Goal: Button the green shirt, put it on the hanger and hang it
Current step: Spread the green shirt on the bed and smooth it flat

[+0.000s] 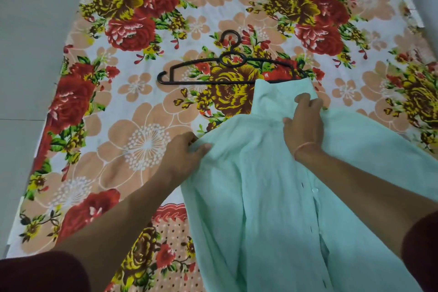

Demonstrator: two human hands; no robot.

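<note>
A pale green shirt (267, 197) lies spread over the near right part of the bed, its collar end pointing away from me and covering the right tip of the hanger. Its button placket with a white button runs down near my right forearm. My left hand (183, 155) pinches the shirt's left shoulder edge. My right hand (304, 123) grips the fabric just below the collar. A dark brown plastic hanger (208, 71) lies flat on the sheet beyond the shirt, hook pointing away.
The bed carries a floral sheet (142, 130) in red, yellow and peach. Grey floor (26, 54) runs along the left side of the bed. Dark red sleeves show at the bottom corners.
</note>
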